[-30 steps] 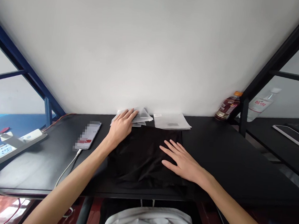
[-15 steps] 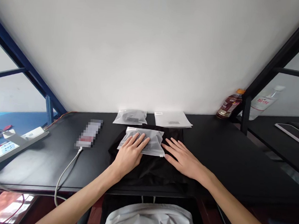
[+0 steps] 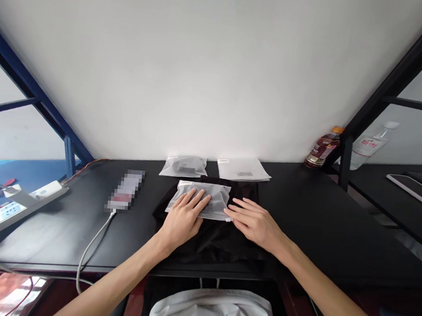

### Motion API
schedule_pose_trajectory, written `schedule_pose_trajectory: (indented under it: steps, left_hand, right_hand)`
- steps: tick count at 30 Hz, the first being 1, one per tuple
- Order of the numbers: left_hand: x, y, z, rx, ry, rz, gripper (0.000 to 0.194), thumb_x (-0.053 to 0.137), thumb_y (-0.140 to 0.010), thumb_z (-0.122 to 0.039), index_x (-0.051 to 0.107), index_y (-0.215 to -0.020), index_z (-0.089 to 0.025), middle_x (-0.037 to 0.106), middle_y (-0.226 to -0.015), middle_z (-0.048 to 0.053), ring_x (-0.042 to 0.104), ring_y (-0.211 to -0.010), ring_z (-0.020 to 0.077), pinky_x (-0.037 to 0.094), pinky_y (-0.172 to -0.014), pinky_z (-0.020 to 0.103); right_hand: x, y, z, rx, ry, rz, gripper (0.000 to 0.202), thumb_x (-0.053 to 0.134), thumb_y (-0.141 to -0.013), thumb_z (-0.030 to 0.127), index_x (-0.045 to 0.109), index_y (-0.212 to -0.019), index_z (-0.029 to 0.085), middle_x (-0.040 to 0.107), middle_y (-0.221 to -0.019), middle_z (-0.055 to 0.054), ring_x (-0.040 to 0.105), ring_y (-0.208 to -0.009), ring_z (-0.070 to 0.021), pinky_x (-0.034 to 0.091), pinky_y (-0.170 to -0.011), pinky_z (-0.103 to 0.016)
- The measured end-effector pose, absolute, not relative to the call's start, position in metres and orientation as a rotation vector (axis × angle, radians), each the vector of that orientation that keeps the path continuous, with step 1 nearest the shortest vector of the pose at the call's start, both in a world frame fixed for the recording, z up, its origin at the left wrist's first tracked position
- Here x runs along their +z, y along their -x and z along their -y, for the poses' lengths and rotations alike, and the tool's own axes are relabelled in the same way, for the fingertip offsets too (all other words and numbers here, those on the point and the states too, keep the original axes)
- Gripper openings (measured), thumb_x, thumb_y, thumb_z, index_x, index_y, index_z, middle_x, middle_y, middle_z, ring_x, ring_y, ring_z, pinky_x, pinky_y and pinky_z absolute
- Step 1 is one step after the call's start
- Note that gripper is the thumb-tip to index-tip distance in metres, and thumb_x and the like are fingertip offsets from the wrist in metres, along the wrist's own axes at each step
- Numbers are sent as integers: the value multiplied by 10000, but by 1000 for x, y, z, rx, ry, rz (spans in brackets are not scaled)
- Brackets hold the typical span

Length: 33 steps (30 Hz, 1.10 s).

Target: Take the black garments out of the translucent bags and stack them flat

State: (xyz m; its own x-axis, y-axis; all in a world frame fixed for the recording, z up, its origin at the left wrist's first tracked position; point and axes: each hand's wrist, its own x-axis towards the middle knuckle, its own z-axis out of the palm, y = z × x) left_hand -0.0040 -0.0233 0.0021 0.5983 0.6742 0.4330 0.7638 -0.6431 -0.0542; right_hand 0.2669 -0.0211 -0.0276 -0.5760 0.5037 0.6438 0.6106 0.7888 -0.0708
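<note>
A frosted zip bag [image 3: 218, 198] lies on a bunched black cloth [image 3: 219, 244] near the table's front edge. My left hand [image 3: 185, 218] rests flat on the bag's left half, fingers apart. At the bag's lower right corner, beside its small white slider, my right hand [image 3: 255, 223] has its fingertips on or close to the edge; whether they pinch it cannot be made out. Behind the cloth lie another filled frosted bag [image 3: 184, 164] on the left and a flatter white bag or stack [image 3: 243, 168] on the right.
On the black table [image 3: 301, 214], a blurred-out phone [image 3: 127, 188] with a white cable lies left. Further left is a power strip [image 3: 20, 206]. A dark drink bottle [image 3: 323, 148] leans by the right frame, with a clear bottle [image 3: 372, 146] beyond it.
My right hand has moved slightly left, its fingers drawing closer together at the bag's lower right corner. My left hand has stayed on the bag.
</note>
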Motion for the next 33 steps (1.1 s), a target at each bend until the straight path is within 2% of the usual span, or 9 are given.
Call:
schedule_pose_trajectory:
  steps: [3,5,9,14,17,24,33]
  left_hand:
    - [5,0,27,-688,2589,1102,438,633,-929,-256,619,-1360,-178,660,-1397,115,606,-1294,351,496,-1079,531]
    - [9,-6,29,-795,2605,977,291,622,-975,-313,682,-1238,-206,731,-1274,83,671,-1184,289,510,-1048,470]
    - [15,-24,31,-873,2598,750,147,587,-1016,-268,718,-1048,-211,785,-1017,27,710,-931,185,525,-779,311]
    - [16,-38,28,-865,2539,669,143,566,-1024,-219,704,-995,-194,770,-900,1,666,-797,163,451,-666,304]
    - [13,-39,26,-841,2528,650,154,548,-1029,-209,697,-993,-191,758,-877,4,650,-779,159,433,-649,309]
    - [13,-26,28,-709,2559,689,152,540,-1019,-199,689,-988,-192,706,-829,23,648,-829,177,467,-670,313]
    - [29,19,29,-714,2497,723,140,570,-993,-190,703,-1004,-231,738,-854,4,690,-870,173,514,-719,293]
  right_hand:
    - [-27,-267,19,-223,826,2289,370,610,-948,95,732,-1250,272,788,-1162,-36,710,-1168,-247,589,-1003,-427]
    - [-27,-267,18,-235,826,2279,351,602,-952,94,742,-1227,260,791,-1155,-37,714,-1160,-250,594,-991,-427]
    - [-27,-268,17,-243,806,2275,357,601,-952,91,734,-1242,252,792,-1154,-36,717,-1155,-256,601,-973,-428]
    - [-25,-269,17,-237,798,2296,373,640,-941,101,721,-1265,267,789,-1164,-23,716,-1156,-260,606,-960,-423]
    - [-24,-270,16,-249,806,2307,377,655,-936,103,727,-1254,292,786,-1172,-13,715,-1159,-251,601,-964,-401]
    - [-23,-273,15,-291,814,2305,365,635,-930,84,742,-1226,268,788,-1166,-29,715,-1157,-255,603,-954,-399]
    - [-22,-279,14,-289,912,2258,387,593,-958,89,741,-1231,320,785,-1159,-5,714,-1158,-242,616,-964,-396]
